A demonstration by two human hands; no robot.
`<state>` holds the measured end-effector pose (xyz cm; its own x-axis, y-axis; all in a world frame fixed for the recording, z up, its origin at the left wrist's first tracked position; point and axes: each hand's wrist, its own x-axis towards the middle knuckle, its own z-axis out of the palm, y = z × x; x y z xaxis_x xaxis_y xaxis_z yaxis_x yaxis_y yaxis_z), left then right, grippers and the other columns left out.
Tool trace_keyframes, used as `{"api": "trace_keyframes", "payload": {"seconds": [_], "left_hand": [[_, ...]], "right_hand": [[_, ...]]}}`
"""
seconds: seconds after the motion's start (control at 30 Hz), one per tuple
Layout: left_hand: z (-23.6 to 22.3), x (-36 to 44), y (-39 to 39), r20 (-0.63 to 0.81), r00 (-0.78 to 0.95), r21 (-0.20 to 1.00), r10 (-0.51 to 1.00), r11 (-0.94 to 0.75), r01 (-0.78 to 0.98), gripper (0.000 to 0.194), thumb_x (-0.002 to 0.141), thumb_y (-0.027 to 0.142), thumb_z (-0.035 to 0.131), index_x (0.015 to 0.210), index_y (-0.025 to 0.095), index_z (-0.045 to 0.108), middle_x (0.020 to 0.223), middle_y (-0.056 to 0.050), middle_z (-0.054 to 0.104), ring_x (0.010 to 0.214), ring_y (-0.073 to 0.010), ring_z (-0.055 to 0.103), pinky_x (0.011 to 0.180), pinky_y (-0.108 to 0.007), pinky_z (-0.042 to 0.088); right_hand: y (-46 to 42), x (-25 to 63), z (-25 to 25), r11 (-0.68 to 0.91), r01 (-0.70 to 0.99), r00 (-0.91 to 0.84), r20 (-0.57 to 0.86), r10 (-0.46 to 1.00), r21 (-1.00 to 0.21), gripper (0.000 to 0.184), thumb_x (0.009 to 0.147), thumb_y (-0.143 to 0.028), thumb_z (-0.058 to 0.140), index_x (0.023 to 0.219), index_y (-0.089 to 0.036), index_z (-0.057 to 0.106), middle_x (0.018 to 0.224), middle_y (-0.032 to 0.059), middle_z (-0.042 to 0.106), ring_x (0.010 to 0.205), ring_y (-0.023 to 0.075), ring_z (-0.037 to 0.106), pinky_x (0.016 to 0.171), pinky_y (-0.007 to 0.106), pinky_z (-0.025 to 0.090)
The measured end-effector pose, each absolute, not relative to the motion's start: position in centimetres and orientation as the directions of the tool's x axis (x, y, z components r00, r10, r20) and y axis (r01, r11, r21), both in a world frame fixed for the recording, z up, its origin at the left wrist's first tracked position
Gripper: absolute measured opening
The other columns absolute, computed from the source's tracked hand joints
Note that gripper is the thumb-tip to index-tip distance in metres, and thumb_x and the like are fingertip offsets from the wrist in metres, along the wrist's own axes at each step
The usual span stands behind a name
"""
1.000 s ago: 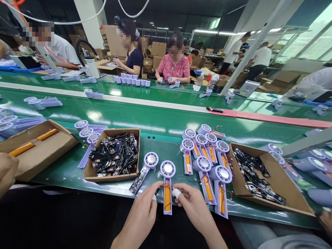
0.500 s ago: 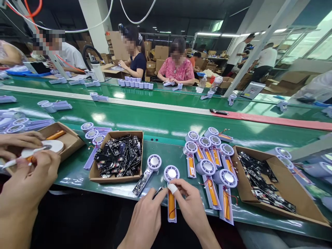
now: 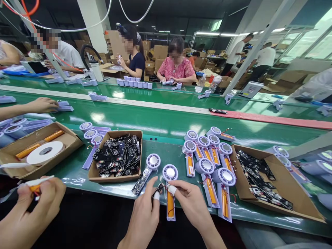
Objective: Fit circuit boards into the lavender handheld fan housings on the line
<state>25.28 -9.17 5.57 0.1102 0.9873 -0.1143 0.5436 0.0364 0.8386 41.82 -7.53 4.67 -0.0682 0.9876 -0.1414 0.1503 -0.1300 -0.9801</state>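
My left hand [image 3: 145, 213] pinches a small black circuit board [image 3: 158, 189] between thumb and fingers; a white cover is on the thumb tip. Just right of it, my right hand [image 3: 190, 200] has a white-tipped finger closed at the thin wires [image 3: 166, 186] of a lilac fan housing [image 3: 170, 173]. The wire end in that pinch is too small to make out. An orange-wrapped battery [image 3: 170, 204] lies in the housing's open handle. Left of my hands rests another fan unit [image 3: 153, 162], with a circuit board [image 3: 141, 181] in its handle.
A cardboard box of circuit boards [image 3: 90, 175] stands left, another box [image 3: 308, 207] right. Several fan units with batteries [image 3: 206, 166] lie between. At far left, a co-worker's hand [image 3: 38, 204] holds an orange battery, beside a box with a white tape roll [image 3: 35, 158].
My left hand has opened its index finger upward, and the circuit board shows more beside the wires. A co-worker's other hand has reached to a fan housing at the left.
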Motion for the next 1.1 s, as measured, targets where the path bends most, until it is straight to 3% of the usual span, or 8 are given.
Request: {"api": "trace_keyframes", "payload": {"seconds": [0.2,0.37,0.5,0.6,0.77,0.87,0.97,1.1], "left_hand": [[5.6,25.8,-9.6,-0.093,0.086,0.866,0.992,0.038,0.498,0.027,0.094,0.022,0.038,0.117,0.021,0.052,0.113,-0.012,0.071,0.100,-0.0267,0.069,0.079,-0.036,0.052],[5.1,26.4,-10.3,-0.068,0.078,0.900,0.995,0.027,0.435,0.025,0.097,0.027,0.040,0.113,0.022,0.058,0.111,-0.009,0.072,0.089,-0.0228,0.070,0.071,-0.030,0.055],[3.7,26.8,-11.0,0.095,0.031,0.876,0.995,-0.098,0.473,0.033,0.094,0.023,0.047,0.123,0.021,0.061,0.125,-0.010,0.068,0.112,-0.0250,0.066,0.091,-0.033,0.054],[3.2,26.7,-11.0,0.171,0.040,0.843,0.984,-0.167,0.512,0.036,0.092,0.021,0.047,0.124,0.018,0.063,0.127,-0.012,0.067,0.117,-0.0257,0.064,0.101,-0.035,0.050],[4.5,25.7,-9.9,0.058,0.068,0.892,0.996,-0.082,0.444,0.032,0.091,0.025,0.049,0.114,0.019,0.070,0.119,-0.011,0.072,0.110,-0.0273,0.067,0.096,-0.038,0.054],[5.7,24.8,-9.0,-0.047,0.156,0.932,0.987,-0.013,0.363,0.030,0.091,0.027,0.052,0.113,0.023,0.071,0.118,-0.009,0.072,0.097,-0.0254,0.071,0.082,-0.033,0.059],[6.2,24.1,-8.5,-0.134,0.250,0.945,0.959,0.047,0.324,0.031,0.093,0.029,0.050,0.117,0.025,0.069,0.113,-0.007,0.072,0.083,-0.0216,0.070,0.064,-0.027,0.059],[5.8,23.8,-8.3,-0.097,0.259,0.928,0.961,-0.007,0.372,0.028,0.094,0.026,0.049,0.112,0.025,0.070,0.105,-0.005,0.073,0.092,-0.0222,0.069,0.071,-0.027,0.056]], "right_hand": [[-7.8,41.0,5.8,0.155,0.490,-0.073,0.137,0.988,-0.858,0.018,0.090,-0.018,0.050,0.090,-0.022,0.068,0.089,0.0047,0.063,0.079,0.0191,0.061,0.071,0.030,0.049],[-8.4,39.9,5.2,0.258,0.671,-0.053,0.302,0.952,-0.695,0.019,0.091,-0.013,0.045,0.093,-0.022,0.062,0.095,0.0065,0.060,0.084,0.0211,0.060,0.074,0.032,0.049],[-9.0,39.0,4.4,0.283,0.738,-0.029,0.391,0.920,-0.612,0.020,0.093,-0.012,0.043,0.096,-0.021,0.060,0.097,0.0086,0.060,0.086,0.0236,0.059,0.076,0.036,0.048],[-8.9,39.3,4.0,0.285,0.674,-0.043,0.350,0.936,-0.681,0.021,0.095,-0.012,0.042,0.097,-0.022,0.060,0.099,0.0073,0.059,0.088,0.0218,0.059,0.077,0.034,0.048],[-7.5,41.5,4.2,0.261,0.468,-0.165,0.207,0.964,-0.844,0.020,0.096,-0.014,0.045,0.100,-0.024,0.062,0.098,0.0040,0.058,0.088,0.0183,0.058,0.078,0.029,0.047],[-6.8,42.7,4.9,0.289,0.406,-0.283,0.181,0.942,-0.867,0.026,0.096,-0.014,0.047,0.112,-0.027,0.063,0.099,0.0030,0.060,0.087,0.0175,0.058,0.077,0.029,0.047],[-6.5,43.2,5.4,0.298,0.356,-0.367,0.161,0.916,-0.886,0.028,0.097,-0.015,0.048,0.111,-0.029,0.067,0.097,0.0018,0.061,0.088,0.0168,0.059,0.078,0.028,0.046],[-6.5,42.9,5.3,0.276,0.341,-0.346,0.153,0.926,-0.898,0.026,0.096,-0.016,0.050,0.106,-0.028,0.070,0.092,0.0015,0.062,0.084,0.0166,0.059,0.074,0.028,0.045]]}}
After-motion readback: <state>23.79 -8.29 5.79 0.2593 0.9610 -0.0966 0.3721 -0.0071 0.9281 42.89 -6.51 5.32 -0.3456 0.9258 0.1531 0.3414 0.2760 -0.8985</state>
